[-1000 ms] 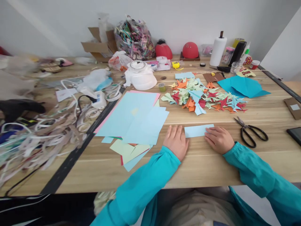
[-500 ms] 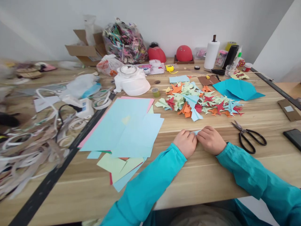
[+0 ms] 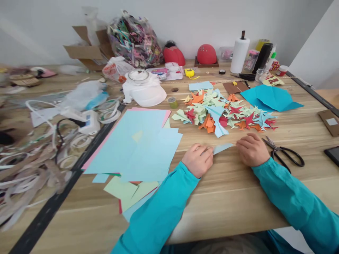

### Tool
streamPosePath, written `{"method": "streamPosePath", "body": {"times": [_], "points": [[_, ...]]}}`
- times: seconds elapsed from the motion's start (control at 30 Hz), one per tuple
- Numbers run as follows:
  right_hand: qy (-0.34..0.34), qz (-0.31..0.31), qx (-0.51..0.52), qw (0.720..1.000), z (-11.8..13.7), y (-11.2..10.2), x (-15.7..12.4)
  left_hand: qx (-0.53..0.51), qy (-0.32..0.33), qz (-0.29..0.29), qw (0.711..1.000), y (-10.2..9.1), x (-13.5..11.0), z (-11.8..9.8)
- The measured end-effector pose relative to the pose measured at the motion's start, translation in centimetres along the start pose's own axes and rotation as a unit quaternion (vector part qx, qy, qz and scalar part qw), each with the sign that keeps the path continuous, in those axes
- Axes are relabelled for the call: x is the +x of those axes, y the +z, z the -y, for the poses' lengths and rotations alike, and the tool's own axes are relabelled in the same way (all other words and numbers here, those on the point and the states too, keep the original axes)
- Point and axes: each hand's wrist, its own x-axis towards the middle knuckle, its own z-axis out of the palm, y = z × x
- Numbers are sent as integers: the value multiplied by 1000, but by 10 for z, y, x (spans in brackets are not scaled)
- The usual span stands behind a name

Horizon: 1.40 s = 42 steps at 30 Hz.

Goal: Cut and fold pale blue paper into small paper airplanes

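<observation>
A narrow strip of folded light blue paper point(image 3: 222, 148) lies on the wooden table in front of me. My left hand point(image 3: 199, 160) is closed on its left end, the fingertips partly hidden from view. To the right of the strip's pointed tip, my right hand point(image 3: 253, 150) rests apart from the paper, fingers loosely bent and nothing visible in them. Black-handled scissors point(image 3: 282, 151) lie close beside my right hand. Beyond both hands spreads a pile of folded paper shapes point(image 3: 215, 113) in green, orange, red and blue.
Light blue sheets point(image 3: 148, 148) lie stacked at left, over pink and green paper. Farther left are tangled straps point(image 3: 39, 173) and a white power strip point(image 3: 90, 121). A turquoise folded sheet point(image 3: 270, 97) and a paper roll point(image 3: 239, 54) stand at the back right. A phone point(image 3: 332, 155) lies at the right edge.
My hands have moved apart: the right one slid rightward off the folded paper, the left shifted slightly left. More of the strip now shows between them. The view has also shifted a little.
</observation>
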Motion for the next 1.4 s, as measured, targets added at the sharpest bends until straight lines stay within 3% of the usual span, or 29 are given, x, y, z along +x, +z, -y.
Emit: {"method": "streamPosePath", "body": {"times": [0.13, 0.23, 0.3, 0.43, 0.7, 0.87, 0.97, 1.03, 1.1, 1.2, 1.27, 1.3, 1.33, 1.4], "points": [[88, -44, 19, 995, 3, -3, 0, -40, -39, 32, 998, -1, -5, 2], [20, 1, 69, 997, 22, 0, 4, -69, -37, 41, 996, 2, -3, -6], [-29, 0, 76, 997, 32, 4, 5, -62, -25, 39, 997, 4, 0, -13], [-50, 4, 86, 995, 37, 9, 4, -70, -41, 63, 995, 6, 3, -21], [22, -25, 56, 998, 16, 1, -1, -39, -64, 40, 996, -8, -4, 9], [59, -20, 82, 995, 16, 2, -3, -61, -117, 50, 990, -16, -10, 23], [159, -45, 146, 975, 14, 3, -5, -69, -176, 27, 982, -19, -16, 31], [282, -63, 237, 928, 14, 3, -5, -97, -265, -22, 959, -19, -19, 32], [401, -57, 360, 840, 18, 4, -5, -183, -392, -93, 897, -15, -17, 26], [492, -7, 557, 669, 33, 6, -1, -433, -520, -122, 726, -7, -6, 6], [523, 49, 641, 559, 45, 6, 2, -574, -530, -67, 620, -5, 5, -7], [533, 70, 661, 523, 51, 6, 2, -606, -532, -48, 590, -6, 10, -12], [536, 87, 672, 503, 55, 6, 2, -620, -535, -38, 573, -8, 14, -16], [528, 109, 678, 500, 60, 6, 1, -626, -546, -43, 555, -12, 19, -21]]}}
